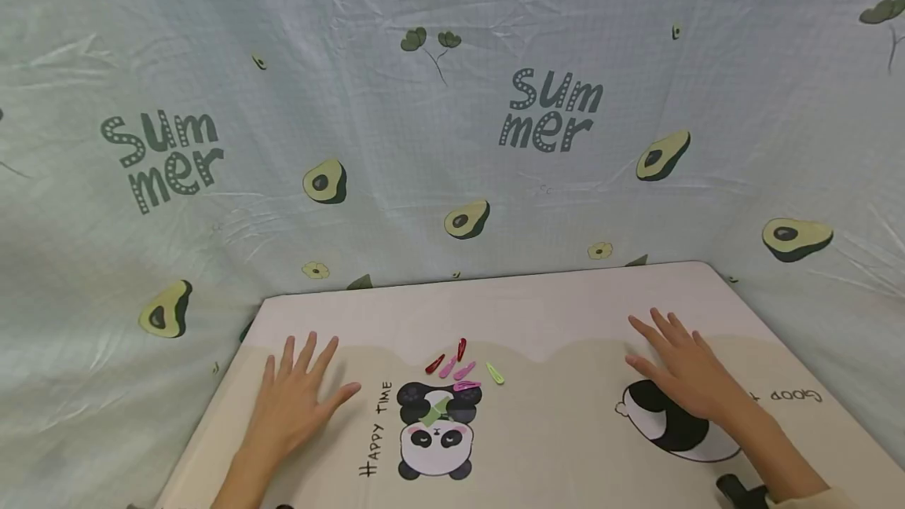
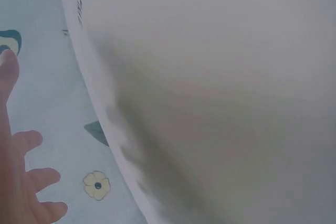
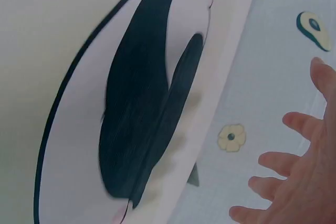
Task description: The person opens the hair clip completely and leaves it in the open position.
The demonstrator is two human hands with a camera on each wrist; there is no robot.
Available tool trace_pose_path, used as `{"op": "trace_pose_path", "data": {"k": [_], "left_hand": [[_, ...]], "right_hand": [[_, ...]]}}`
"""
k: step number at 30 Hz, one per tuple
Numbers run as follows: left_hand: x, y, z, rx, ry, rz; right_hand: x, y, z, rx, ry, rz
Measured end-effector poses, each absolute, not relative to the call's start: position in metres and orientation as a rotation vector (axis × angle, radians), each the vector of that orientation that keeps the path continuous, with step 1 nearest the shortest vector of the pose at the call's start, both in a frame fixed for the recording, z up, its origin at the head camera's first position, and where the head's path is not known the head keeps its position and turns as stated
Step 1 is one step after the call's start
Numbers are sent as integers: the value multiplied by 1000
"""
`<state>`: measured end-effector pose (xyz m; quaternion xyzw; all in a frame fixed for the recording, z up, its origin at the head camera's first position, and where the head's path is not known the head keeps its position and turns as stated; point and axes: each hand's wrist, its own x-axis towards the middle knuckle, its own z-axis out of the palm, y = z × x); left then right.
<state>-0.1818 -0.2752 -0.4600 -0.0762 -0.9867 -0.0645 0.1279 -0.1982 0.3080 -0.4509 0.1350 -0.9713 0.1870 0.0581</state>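
Several small snap hair clips lie loosely grouped near the middle of the table in the head view. Two are red, like the left red clip (image 1: 434,364); three are pink, among them a pink clip (image 1: 464,371); a light green clip (image 1: 495,373) sits at the right of the group. My left hand (image 1: 293,407), fingers spread, is left of the clips and apart from them. Well to their right, my right hand (image 1: 684,371) is also spread, over a printed panda. Both hands hold nothing; each wrist view shows extended fingers and no clip.
The table (image 1: 566,430) wears a pale cover with printed pandas (image 1: 436,446) and lettering. Behind and beside it hangs a light curtain (image 1: 396,124) with avocado prints. A dark object (image 1: 738,491) shows by the right forearm at the bottom edge.
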Motion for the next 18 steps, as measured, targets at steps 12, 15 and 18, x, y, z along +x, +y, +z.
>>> {"op": "trace_pose_path", "data": {"k": [12, 15, 18], "left_hand": [[-184, -247, -461, -268, -2858, -212], [-186, -239, -462, -293, -2853, -227], [-187, -231, -464, -317, -2850, -235]], "right_hand": [[-195, 266, -457, 433, -2872, 646], [-196, 256, -460, 448, -2868, 634], [-197, 246, -462, 486, -2850, 645]]}}
